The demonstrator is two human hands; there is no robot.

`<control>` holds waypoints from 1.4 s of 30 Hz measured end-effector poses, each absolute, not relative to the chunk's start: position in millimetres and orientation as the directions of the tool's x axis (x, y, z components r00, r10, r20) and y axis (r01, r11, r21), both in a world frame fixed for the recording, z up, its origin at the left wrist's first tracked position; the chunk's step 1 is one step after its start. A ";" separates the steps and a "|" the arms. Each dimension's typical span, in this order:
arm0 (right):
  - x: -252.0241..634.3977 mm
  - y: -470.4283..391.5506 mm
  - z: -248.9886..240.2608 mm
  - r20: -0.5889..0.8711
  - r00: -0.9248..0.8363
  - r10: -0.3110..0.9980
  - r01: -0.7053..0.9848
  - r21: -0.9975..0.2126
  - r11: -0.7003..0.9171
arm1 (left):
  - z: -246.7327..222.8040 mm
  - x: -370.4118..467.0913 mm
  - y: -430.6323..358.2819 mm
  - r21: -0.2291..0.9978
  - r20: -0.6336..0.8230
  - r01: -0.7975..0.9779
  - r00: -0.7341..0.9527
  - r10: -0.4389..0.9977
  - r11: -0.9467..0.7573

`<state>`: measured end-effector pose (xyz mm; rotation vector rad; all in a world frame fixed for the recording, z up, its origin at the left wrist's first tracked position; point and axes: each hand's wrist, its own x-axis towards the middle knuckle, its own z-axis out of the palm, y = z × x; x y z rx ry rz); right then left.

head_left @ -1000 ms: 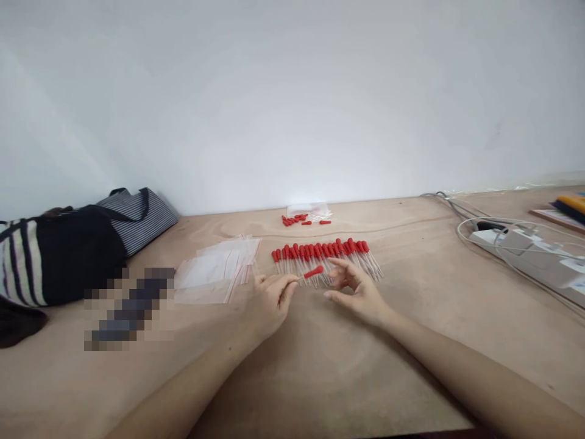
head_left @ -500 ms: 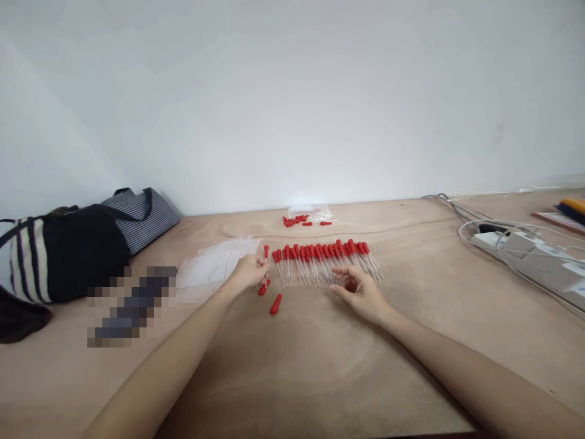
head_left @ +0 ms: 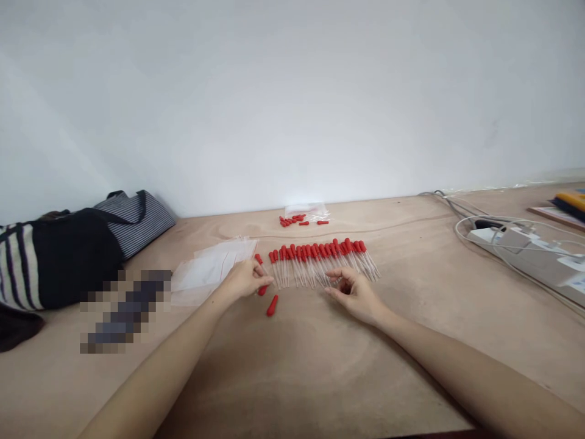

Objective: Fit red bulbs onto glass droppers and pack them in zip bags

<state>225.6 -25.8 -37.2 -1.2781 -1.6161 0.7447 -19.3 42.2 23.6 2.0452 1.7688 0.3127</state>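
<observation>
My left hand (head_left: 247, 279) pinches a dropper (head_left: 259, 259) with a red rubber bulb at the left end of a row; my fingers partly cover its clear tube. Several like droppers (head_left: 315, 253) lie side by side there, bulbs away from me and thin tips towards me. My right hand (head_left: 354, 294) hovers at the near tips on the right, fingers curled but apart, holding nothing. Below my left fingers a loose red bulb (head_left: 262, 290) is partly hidden. Another red bulb (head_left: 272, 305) lies in front of it.
Clear zip bags (head_left: 214, 265) are spread left of the row. More red bulbs (head_left: 287, 221) lie at the back by a small clear bag (head_left: 304, 210). A striped bag (head_left: 137, 225) stands left. Right are a power strip (head_left: 525, 241) and cables (head_left: 461, 228).
The dropper in my left hand has gone from nearly straight to slanted, its bulb lower and further left. My right hand stays about where it was. The view has shifted slightly.
</observation>
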 end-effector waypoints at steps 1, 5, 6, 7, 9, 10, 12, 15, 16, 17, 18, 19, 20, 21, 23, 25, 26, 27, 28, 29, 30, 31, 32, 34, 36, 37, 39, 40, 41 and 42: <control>224.9 -26.3 -36.2 0.291 -0.044 0.956 0.413 -0.866 0.283 | 23.3 -20.0 36.8 0.429 -0.093 0.894 0.185 0.978 -0.129; 222.5 -28.4 -32.4 0.321 -0.053 0.946 0.440 -0.843 0.310 | 22.1 -19.5 22.9 0.325 -0.052 0.929 0.207 0.977 -0.180; 222.2 -28.8 -31.6 0.326 -0.055 0.944 0.441 -0.840 0.316 | 22.3 -19.8 22.0 0.302 -0.024 0.936 0.195 0.981 -0.178; 221.9 -29.1 -31.0 0.328 -0.056 0.943 0.441 -0.839 0.318 | 22.7 -20.5 22.1 0.277 0.015 0.945 0.175 0.985 -0.172; 221.7 -29.5 -30.2 0.324 -0.054 0.944 0.447 -0.838 0.314 | 23.1 -23.1 24.5 0.210 0.094 0.966 0.135 0.986 -0.153; 221.7 -29.6 -30.1 0.324 -0.055 0.944 0.452 -0.835 0.313 | 22.8 -24.4 26.5 0.169 0.112 0.976 0.122 0.986 -0.140; 221.8 -29.6 -30.0 0.328 -0.062 0.943 0.464 -0.827 0.318 | 21.1 -26.4 30.6 0.102 0.096 0.989 0.098 0.991 -0.108; 222.0 -29.6 -30.0 0.329 -0.075 0.941 0.477 -0.817 0.324 | 17.8 -26.1 35.5 0.075 0.031 0.995 0.068 0.997 -0.070; 222.0 -29.6 -29.8 0.329 -0.077 0.941 0.482 -0.814 0.324 | 17.3 -25.4 36.4 0.082 0.014 0.995 0.064 0.998 -0.065; 222.0 -29.6 -29.5 0.330 -0.077 0.941 0.487 -0.811 0.324 | 17.1 -24.7 37.1 0.089 0.003 0.994 0.061 0.998 -0.061; 222.0 -29.6 -29.2 0.331 -0.079 0.940 0.492 -0.808 0.326 | 17.3 -24.0 37.4 0.093 -0.004 0.994 0.057 0.998 -0.056; 222.0 -29.6 -29.0 0.332 -0.083 0.940 0.495 -0.805 0.328 | 17.9 -23.5 37.4 0.095 -0.011 0.994 0.051 0.999 -0.050; 221.9 -29.5 -28.8 0.332 -0.086 0.939 0.497 -0.803 0.329 | 18.5 -23.0 37.3 0.098 -0.020 0.994 0.045 0.999 -0.042; 221.9 -29.4 -28.7 0.331 -0.089 0.940 0.497 -0.803 0.329 | 19.3 -22.7 37.1 0.102 -0.032 0.994 0.038 0.999 -0.034; 221.8 -29.1 -28.9 0.327 -0.091 0.941 0.494 -0.805 0.328 | 20.4 -22.5 36.6 0.112 -0.055 0.993 0.027 0.998 -0.021; 221.7 -29.0 -29.2 0.325 -0.088 0.942 0.492 -0.808 0.324 | 20.7 -23.0 36.6 0.119 -0.071 0.993 0.020 0.997 -0.011; 221.7 -29.0 -29.3 0.325 -0.085 0.942 0.493 -0.808 0.323 | 20.6 -23.8 36.8 0.119 -0.074 0.993 0.018 0.997 -0.009; 221.7 -29.1 -29.4 0.326 -0.082 0.942 0.493 -0.808 0.322 | 20.5 -25.0 37.2 0.122 -0.075 0.993 0.017 0.997 -0.008; 221.6 -29.2 -29.4 0.327 -0.079 0.942 0.494 -0.808 0.322 | 20.4 -26.6 37.7 0.131 -0.077 0.991 0.016 0.997 -0.006; 221.5 -29.3 -29.4 0.328 -0.077 0.941 0.493 -0.808 0.322 | 20.6 -28.6 38.2 0.148 -0.079 0.989 0.017 0.997 -0.005; 221.3 -29.4 -29.3 0.329 -0.076 0.941 0.492 -0.809 0.323 | 20.9 -30.6 38.6 0.176 -0.076 0.984 0.018 0.997 -0.005; 221.0 -29.5 -29.2 0.330 -0.076 0.941 0.491 -0.809 0.323 | 21.5 -32.4 38.6 0.214 -0.065 0.977 0.024 0.998 -0.010; 220.7 -29.6 -29.2 0.333 -0.077 0.940 0.493 -0.807 0.326 | 22.2 -33.5 38.0 0.263 -0.047 0.964 0.039 0.998 -0.025; 220.2 -29.4 -29.1 0.350 -0.083 0.933 0.501 -0.794 0.342 | 24.1 -31.5 33.9 0.372 0.000 0.922 0.116 0.993 -0.108; 220.6 -28.7 -29.0 0.386 -0.089 0.918 0.511 -0.773 0.375 | 25.7 -22.3 24.9 0.450 0.056 0.854 0.263 0.963 -0.260; 221.3 -28.0 -28.8 0.410 -0.087 0.908 0.514 -0.762 0.394 | 26.3 -15.1 18.7 0.456 0.082 0.817 0.357 0.931 -0.353; 224.2 -26.2 -28.3 0.461 -0.060 0.885 0.517 -0.745 0.423 | 27.1 2.9 4.7 0.370 0.102 0.791 0.486 0.868 -0.486; 226.2 -24.9 -28.1 0.483 -0.038 0.875 0.518 -0.739 0.431 | 27.5 12.5 -2.2 0.313 0.071 0.780 0.550 0.832 -0.542; 228.4 -23.5 -27.9 0.501 -0.014 0.865 0.519 -0.736 0.435 | 27.8 21.6 -8.3 0.253 0.031 0.768 0.601 0.798 -0.588; 230.8 -22.1 -27.9 0.514 0.008 0.858 0.518 -0.736 0.436 | 28.1 29.9 -13.3 0.206 0.003 0.743 0.650 0.760 -0.636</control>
